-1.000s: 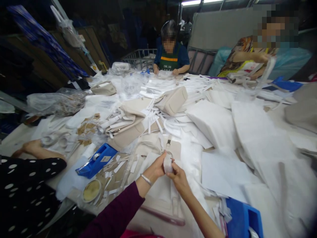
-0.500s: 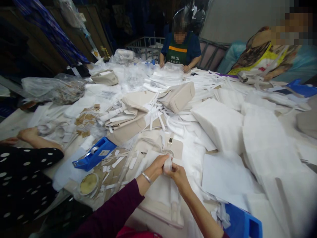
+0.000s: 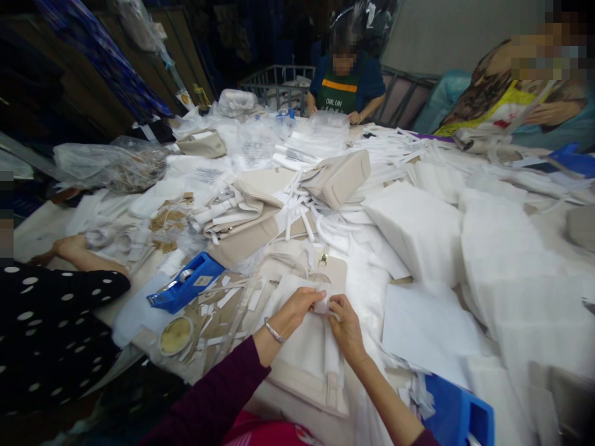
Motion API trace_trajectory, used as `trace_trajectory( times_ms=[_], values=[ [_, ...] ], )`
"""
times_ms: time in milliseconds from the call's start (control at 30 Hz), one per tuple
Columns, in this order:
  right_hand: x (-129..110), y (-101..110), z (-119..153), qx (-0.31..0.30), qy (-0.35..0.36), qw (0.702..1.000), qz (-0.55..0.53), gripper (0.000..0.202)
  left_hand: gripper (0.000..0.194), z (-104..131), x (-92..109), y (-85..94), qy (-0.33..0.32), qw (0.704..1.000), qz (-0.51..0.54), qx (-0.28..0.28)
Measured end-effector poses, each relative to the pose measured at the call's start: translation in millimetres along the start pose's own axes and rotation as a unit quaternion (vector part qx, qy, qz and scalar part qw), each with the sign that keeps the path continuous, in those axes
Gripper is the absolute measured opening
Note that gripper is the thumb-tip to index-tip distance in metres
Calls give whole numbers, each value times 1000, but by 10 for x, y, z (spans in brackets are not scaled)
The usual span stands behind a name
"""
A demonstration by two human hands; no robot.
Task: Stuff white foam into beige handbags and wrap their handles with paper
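White wrap (image 3: 321, 303), held just above the beige bag (image 3: 304, 379).
Left hand (image 3: 296, 305): fingers pinch its left end; right hand (image 3: 346, 325): fingers pinch its right end; likely light, soft, prone to crease, best taken by the edges; blue tape dispenser (image 3: 190, 284) bounds the room at left; flat white sheet (image 3: 425, 331) at right leaves more open room above.

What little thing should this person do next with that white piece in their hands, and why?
Perhaps smooth the white piece with the right hand while the left hand steadies it. The left hand grips one side and the right hand pinches at the other, over the beige bag, so both seem well placed.
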State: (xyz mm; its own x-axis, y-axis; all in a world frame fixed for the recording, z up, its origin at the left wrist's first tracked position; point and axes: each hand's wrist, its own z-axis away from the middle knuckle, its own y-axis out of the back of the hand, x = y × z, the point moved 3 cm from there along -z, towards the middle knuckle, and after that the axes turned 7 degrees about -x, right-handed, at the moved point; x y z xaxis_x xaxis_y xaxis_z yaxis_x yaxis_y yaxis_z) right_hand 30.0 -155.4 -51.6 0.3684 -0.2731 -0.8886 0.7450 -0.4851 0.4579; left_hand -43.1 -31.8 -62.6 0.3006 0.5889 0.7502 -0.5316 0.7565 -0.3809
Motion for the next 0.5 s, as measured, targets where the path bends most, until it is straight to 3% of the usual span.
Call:
trace_trajectory(
  times_ms=[67, 133, 233, 333, 400, 500],
  values=[
    [75, 119, 134, 39, -71, 996, -36, 23, 38, 17, -45, 15, -4, 1000, -26, 13],
    [164, 190, 304, 51, -203, 972, -103, 29, 37, 56, -93, 50, 6, 999, -44, 28],
    [179, 164, 514, -20, -367, 904, -218, 37, 36, 122, -146, 89, 38, 996, -63, 44],
    [43, 142, 561, -87, -415, 869, -256, 39, 35, 158, -182, 103, 65, 994, -76, 54],
    [-67, 153, 554, -127, -427, 854, -271, 30, 35, 166, -209, 106, 70, 993, -78, 53],
    [-216, 161, 604, -195, -454, 801, -338, 23, 38, 175, -258, 109, 63, 995, -67, 47]
  ],
)
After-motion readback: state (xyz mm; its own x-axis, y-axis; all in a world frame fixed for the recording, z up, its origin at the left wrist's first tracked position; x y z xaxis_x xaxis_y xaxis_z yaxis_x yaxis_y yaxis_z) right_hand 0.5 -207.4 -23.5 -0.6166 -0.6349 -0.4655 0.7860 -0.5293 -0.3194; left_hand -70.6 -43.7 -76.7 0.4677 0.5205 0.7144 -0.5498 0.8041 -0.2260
